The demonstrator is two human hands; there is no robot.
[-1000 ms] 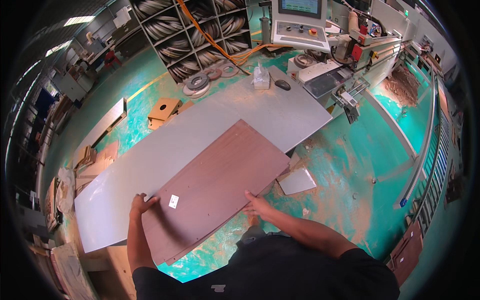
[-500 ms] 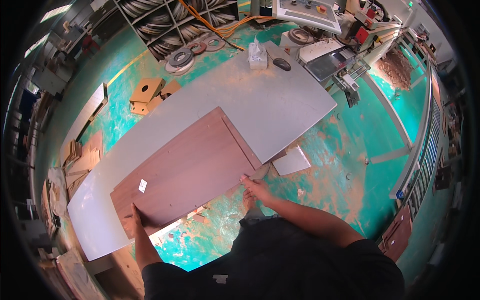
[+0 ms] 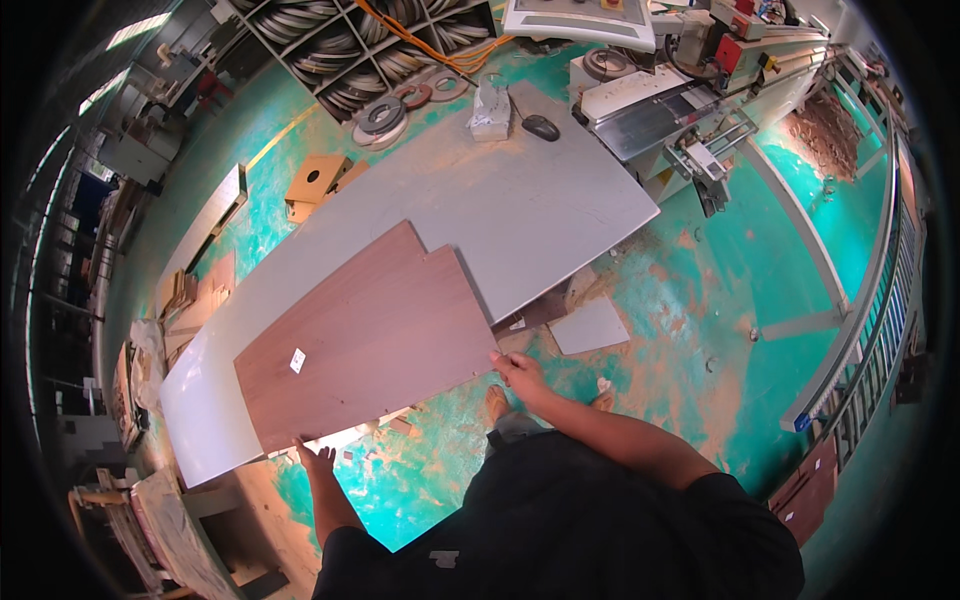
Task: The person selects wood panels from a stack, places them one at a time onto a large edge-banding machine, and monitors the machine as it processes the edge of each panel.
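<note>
A flat brown wooden panel (image 3: 370, 345) with a small white label lies on the grey tabletop (image 3: 520, 210). Along its far right edge the outline is stepped, and a second brown piece seems to lie beneath it. My right hand (image 3: 520, 372) is closed on the panel's near right corner, thumb at the edge. At the near left edge, my left hand (image 3: 316, 457) touches the panel with its fingertips, the thumb held apart. Whether any fingers reach under that edge is hidden.
Toward the table's far end are a tissue pack (image 3: 490, 112) and a black computer mouse (image 3: 541, 127). Machinery (image 3: 690, 120) stands at the far right, beside a metal frame. A rack of coiled strips (image 3: 350, 50) is behind. Boards (image 3: 185, 540) lean at lower left; a grey offcut (image 3: 590, 325) lies below the table's right edge.
The upper panel has shifted toward me, showing a stepped far right outline. My left hand has slid from the panel's left end onto its near edge. My right hand stays at the corner.
</note>
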